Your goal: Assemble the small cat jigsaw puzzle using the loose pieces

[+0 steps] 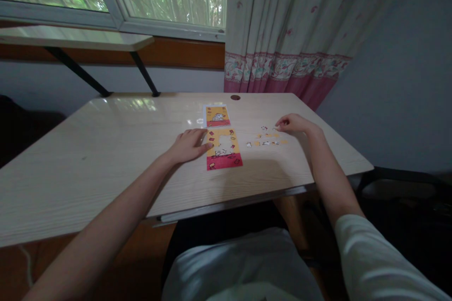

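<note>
The step in hand looks to be picking among the loose pieces point(257, 143) on the bench point(123, 174): the right grip point(292, 123) is bunched in a pinch at their far edge, though whether it holds one cannot be told. The left grip point(189, 146), relaxed and grasping nothing, rests on the left edge of the part-filled picture puzzle point(226, 161), left of the pieces. The next move seems to call for a light, precise pinch.

- Hands: two; left hand point(189, 146) mid-frame, right hand point(291, 123) right of centre.
- Puzzle board point(224, 162): one, centre.
- Picture card point(217, 116): one, centre.
- Loose pieces point(266, 143): roughly ten, right of centre; too small for sure count.
- Shelf braces point(144, 74): two, upper left.
</note>
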### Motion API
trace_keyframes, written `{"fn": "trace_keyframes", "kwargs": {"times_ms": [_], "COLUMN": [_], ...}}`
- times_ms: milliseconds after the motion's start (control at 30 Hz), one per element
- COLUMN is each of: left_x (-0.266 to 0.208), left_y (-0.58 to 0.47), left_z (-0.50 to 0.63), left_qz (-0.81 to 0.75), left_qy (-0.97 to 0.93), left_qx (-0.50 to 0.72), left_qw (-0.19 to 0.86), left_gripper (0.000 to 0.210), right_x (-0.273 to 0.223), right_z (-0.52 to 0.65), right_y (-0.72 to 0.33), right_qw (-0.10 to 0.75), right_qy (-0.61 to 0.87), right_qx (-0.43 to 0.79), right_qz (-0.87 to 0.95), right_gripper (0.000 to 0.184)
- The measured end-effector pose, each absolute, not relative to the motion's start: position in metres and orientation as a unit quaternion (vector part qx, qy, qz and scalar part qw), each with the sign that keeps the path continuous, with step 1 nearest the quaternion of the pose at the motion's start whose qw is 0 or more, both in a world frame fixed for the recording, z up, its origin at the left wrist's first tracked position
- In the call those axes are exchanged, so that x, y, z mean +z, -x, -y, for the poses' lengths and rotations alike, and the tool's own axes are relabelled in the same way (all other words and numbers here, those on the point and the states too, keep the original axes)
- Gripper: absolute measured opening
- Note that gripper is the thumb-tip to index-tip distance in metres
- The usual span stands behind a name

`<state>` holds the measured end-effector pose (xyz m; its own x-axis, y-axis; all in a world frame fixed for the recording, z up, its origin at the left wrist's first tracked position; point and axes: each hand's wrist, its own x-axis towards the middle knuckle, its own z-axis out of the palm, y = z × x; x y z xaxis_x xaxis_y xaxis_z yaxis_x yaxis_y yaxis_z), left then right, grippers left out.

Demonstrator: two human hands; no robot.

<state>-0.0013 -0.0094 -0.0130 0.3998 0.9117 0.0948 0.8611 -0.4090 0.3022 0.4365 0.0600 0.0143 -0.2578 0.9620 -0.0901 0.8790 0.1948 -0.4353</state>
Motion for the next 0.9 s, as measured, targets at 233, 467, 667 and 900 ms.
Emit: {"fn": "trace_keyframes", "kwargs": {"times_ms": [233, 467, 667, 900], "left_x": [-0.012, -0.015, -0.017, -0.018], "left_y": [0.002, 0.003, 0.003, 0.004], "left_z": [0.008, 0.006, 0.004, 0.004], "left_qz": [-0.535, -0.527, -0.524, -0.512], "left_qy": [-0.83, -0.832, -0.831, -0.828], "left_qx": [0.129, 0.146, 0.159, 0.209], "left_qw": [0.095, 0.096, 0.101, 0.096], "left_gripper": [0.063, 0.062, 0.059, 0.05], "right_x": [0.012, 0.008, 0.016, 0.022], "right_z": [-0.063, -0.061, -0.054, -0.037], "right_y": [-0.436, -0.433, -0.423, -0.362], "right_qw": [0.091, 0.123, 0.15, 0.292], "right_qy": [0.597, 0.585, 0.556, 0.464], "right_qx": [0.217, 0.281, 0.353, 0.374], "right_qz": [0.767, 0.75, 0.737, 0.748], "right_gripper": [0.017, 0.018, 0.029, 0.033]}}
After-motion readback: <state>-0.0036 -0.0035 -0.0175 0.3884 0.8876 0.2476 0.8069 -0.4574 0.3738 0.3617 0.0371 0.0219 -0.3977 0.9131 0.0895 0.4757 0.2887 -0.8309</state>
